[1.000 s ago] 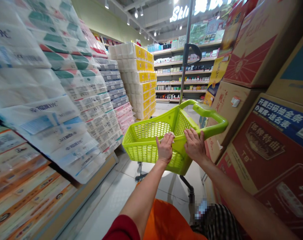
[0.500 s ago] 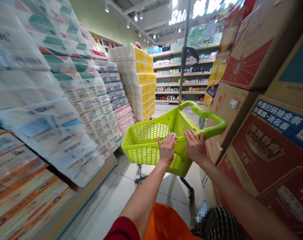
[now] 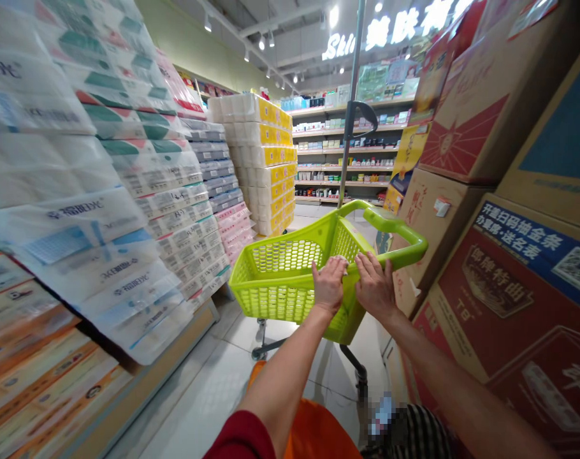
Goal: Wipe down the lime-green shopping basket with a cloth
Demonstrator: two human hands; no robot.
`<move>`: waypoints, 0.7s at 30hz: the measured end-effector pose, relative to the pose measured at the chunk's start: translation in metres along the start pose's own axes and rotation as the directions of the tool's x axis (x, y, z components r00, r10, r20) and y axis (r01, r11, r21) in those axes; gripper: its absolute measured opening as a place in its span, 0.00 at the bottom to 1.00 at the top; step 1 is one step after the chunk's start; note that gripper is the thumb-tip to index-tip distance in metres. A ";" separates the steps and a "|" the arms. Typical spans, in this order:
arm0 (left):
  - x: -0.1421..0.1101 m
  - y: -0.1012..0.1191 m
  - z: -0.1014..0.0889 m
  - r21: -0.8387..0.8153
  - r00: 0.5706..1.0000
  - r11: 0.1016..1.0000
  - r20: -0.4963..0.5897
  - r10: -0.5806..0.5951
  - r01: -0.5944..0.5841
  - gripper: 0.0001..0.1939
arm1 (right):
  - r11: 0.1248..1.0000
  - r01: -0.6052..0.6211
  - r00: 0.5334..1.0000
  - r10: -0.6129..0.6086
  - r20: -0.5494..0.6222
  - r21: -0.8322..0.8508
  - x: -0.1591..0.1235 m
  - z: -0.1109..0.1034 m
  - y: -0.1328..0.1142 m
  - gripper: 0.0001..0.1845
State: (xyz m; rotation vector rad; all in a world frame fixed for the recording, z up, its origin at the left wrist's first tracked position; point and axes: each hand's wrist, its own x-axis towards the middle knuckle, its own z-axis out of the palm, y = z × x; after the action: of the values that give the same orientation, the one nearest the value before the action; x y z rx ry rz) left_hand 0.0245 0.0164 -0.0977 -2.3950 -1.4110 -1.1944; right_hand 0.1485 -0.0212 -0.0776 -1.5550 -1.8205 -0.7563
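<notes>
A lime-green plastic shopping basket on a wheeled cart stands in front of me, its mesh sides tilted toward me. My left hand grips the near rim, with a small white bit of paper or tissue showing at the fingertips. My right hand lies over the same rim just to the right, fingers curled on the plastic. The basket's green handle arches up at the right. Nothing shows inside the basket.
Stacked toilet-paper packs form a tall wall on the left, and printed cardboard cartons tower on the right. A tiled aisle runs between them toward store shelves. A metal pole rises behind the basket.
The whole view has drifted slightly as the basket and I move forward along the aisle. My left hand has slid right along the rim, closer to my right hand.
</notes>
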 end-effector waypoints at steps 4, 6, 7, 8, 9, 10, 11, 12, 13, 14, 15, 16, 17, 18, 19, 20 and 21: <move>-0.014 -0.032 -0.015 0.075 1.000 0.997 0.019 0.011 -0.012 0.21 | 1.000 -0.025 0.999 0.026 -0.026 0.016 0.001 -0.002 0.003 0.26; -0.028 -0.063 -0.029 0.152 0.997 0.985 0.002 -0.080 0.079 0.23 | 0.999 -0.042 0.999 0.043 -0.029 0.027 0.000 0.000 0.002 0.27; -0.033 -0.074 -0.034 0.180 0.993 0.976 -0.017 -0.118 0.119 0.22 | 0.999 -0.045 0.999 0.045 -0.028 0.031 0.000 0.002 0.001 0.28; -0.036 -0.079 -0.035 0.193 0.990 0.971 -0.031 -0.139 0.143 0.22 | 0.998 -0.048 0.998 0.048 -0.027 0.034 -0.001 0.003 0.000 0.28; -0.036 -0.077 -0.034 0.195 0.989 0.970 -0.037 -0.144 0.148 0.22 | 0.998 -0.051 0.998 0.052 -0.027 0.033 -0.002 0.004 -0.001 0.28; -0.034 -0.071 -0.030 0.185 0.991 0.974 -0.034 -0.127 0.131 0.22 | 0.998 -0.053 0.998 0.054 -0.027 0.029 -0.002 0.006 -0.002 0.28; -0.031 -0.061 -0.024 0.169 0.995 0.981 -0.025 -0.096 0.099 0.21 | 0.998 -0.052 0.998 0.052 -0.025 0.024 -0.003 0.006 -0.002 0.28; -0.026 -0.051 -0.018 0.151 0.998 0.987 -0.014 -0.057 0.059 0.21 | 0.999 -0.047 0.999 0.048 -0.019 0.018 -0.003 0.007 -0.002 0.28; -0.023 -0.041 -0.013 0.137 1.000 0.990 -0.008 -0.022 0.023 0.21 | 0.999 -0.041 0.999 0.041 -0.015 0.014 -0.004 0.006 -0.001 0.28; -0.020 -0.036 -0.011 0.128 1.000 0.992 -0.003 0.005 -0.004 0.21 | 0.999 -0.034 0.999 0.034 -0.011 0.012 -0.004 0.006 0.000 0.28; -0.020 -0.035 -0.010 0.126 1.000 0.992 0.002 0.017 -0.017 0.20 | 0.999 -0.030 0.999 0.030 -0.011 0.013 -0.003 0.005 0.001 0.28; -0.022 -0.039 -0.013 0.131 1.000 0.991 0.002 0.006 -0.006 0.21 | 0.999 -0.031 0.999 0.031 -0.012 0.015 -0.003 0.004 0.002 0.27; -0.026 -0.048 -0.017 0.143 1.000 0.989 -0.001 -0.025 0.025 0.21 | 0.999 -0.035 0.999 0.035 -0.017 0.018 -0.003 0.003 0.002 0.27; -0.031 -0.058 -0.023 0.158 0.998 0.985 -0.004 -0.067 0.067 0.21 | 0.999 -0.040 0.999 0.041 -0.020 0.021 -0.003 0.003 0.002 0.27; -0.035 -0.069 -0.029 0.178 0.992 0.976 -0.021 -0.124 0.126 0.21 | 0.999 -0.048 0.999 0.048 -0.021 0.023 -0.003 0.003 0.001 0.27; -0.039 -0.076 -0.033 0.197 0.985 0.966 -0.031 -0.167 0.170 0.21 | 0.998 -0.055 0.998 0.056 -0.019 0.024 -0.003 0.003 0.000 0.28; -0.041 -0.080 -0.035 0.209 0.980 0.958 -0.036 -0.194 0.197 0.21 | 0.998 -0.062 0.998 0.062 -0.014 0.024 -0.003 0.004 -0.002 0.28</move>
State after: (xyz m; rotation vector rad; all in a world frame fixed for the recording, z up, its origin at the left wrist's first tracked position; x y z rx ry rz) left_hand -0.0686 0.0169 -0.1230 -2.1411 -1.7094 -1.0373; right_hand 0.1470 -0.0203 -0.0822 -1.5789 -1.7557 -0.7132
